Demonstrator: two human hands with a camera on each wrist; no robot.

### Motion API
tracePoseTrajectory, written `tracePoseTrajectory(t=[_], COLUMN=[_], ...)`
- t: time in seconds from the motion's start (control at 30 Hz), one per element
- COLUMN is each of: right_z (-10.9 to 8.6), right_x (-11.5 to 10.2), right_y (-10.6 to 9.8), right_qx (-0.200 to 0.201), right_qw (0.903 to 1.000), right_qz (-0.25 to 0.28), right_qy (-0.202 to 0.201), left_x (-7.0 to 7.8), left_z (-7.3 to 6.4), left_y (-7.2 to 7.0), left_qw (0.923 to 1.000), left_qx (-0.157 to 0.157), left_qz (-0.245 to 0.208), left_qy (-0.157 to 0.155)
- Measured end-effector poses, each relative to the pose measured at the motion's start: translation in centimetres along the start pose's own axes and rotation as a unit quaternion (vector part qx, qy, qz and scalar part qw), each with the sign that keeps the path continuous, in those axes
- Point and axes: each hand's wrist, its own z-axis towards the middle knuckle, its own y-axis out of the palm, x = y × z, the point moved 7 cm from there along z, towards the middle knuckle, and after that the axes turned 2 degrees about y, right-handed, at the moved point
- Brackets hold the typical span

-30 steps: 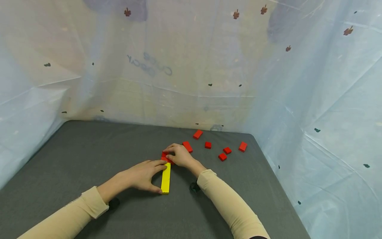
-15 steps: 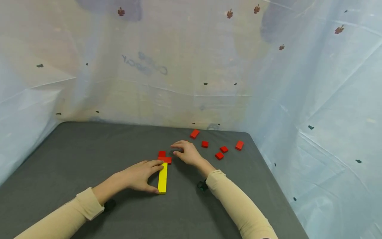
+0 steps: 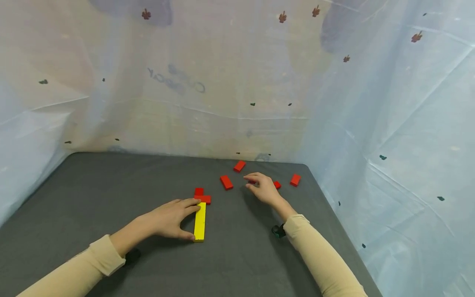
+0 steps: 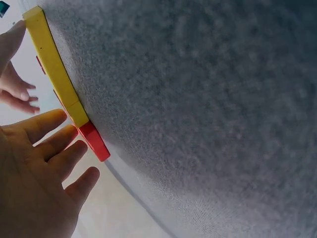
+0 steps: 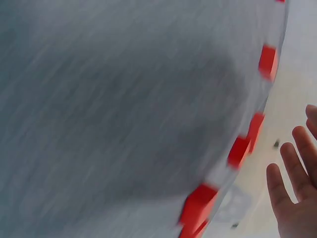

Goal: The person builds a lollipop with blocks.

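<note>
A person in cream sleeves works with both hands at a gray cloth-covered table (image 3: 241, 260). The left hand (image 3: 167, 219), fingers spread and thumb stretched apart, touches a yellow bar (image 3: 200, 225) lying on the middle part of the table, its length running toward the far edge. Against the bar's far end lies a crosswise red block (image 3: 205, 200), with a smaller red piece (image 3: 199, 191) just beyond it. The right hand (image 3: 265, 190), its fingers loosely parted, hovers nearer the far right corner, partly hiding a red block (image 3: 252, 182) and a second one (image 3: 277, 185) at its right. A slanted red block (image 3: 226, 182) lies to its left, another (image 3: 239, 166) sits near the far edge, and one more (image 3: 295, 180) rests close to the far right corner. Behind hangs a pale sheet (image 3: 219, 74) printed with leaves and faint lettering.
</note>
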Motion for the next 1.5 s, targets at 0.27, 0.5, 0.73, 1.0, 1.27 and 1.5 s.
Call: tracePoseTrajectory(t=[0.27,0.5,0.73,1.0,1.27,1.5], right_z=[-2.5,-4.0,-4.3,-4.6,-4.7,-4.7], right_x=[3.9,6.1,7.1,7.9,8.4,8.4], right_y=[-1.8,-2.4,-2.7,-2.7,-2.6,-2.7], right_qx=[0.027,0.029,0.030,0.032,0.028,0.028], right_qw=[0.9979,0.9955,0.9931,0.9894,0.9887,0.9890], right_qz=[-0.035,-0.049,-0.065,-0.094,-0.094,-0.090], right_qy=[0.047,0.076,0.093,0.106,0.113,0.115], left_x=[-0.9,-0.9,-0.7,-1.1,-1.2,-1.3], left_z=[-0.3,0.5,1.1,1.7,1.9,2.0], left_y=[0.0,-0.4,-0.6,-0.1,0.0,0.0], left_qw=[0.9995,0.9997,0.9997,0.9993,0.9989,0.9983], left_qx=[0.005,0.003,-0.015,-0.029,-0.038,-0.046], left_qz=[-0.007,-0.002,-0.002,-0.007,-0.008,-0.016], left_qy=[-0.030,-0.025,-0.018,-0.023,-0.027,-0.031])
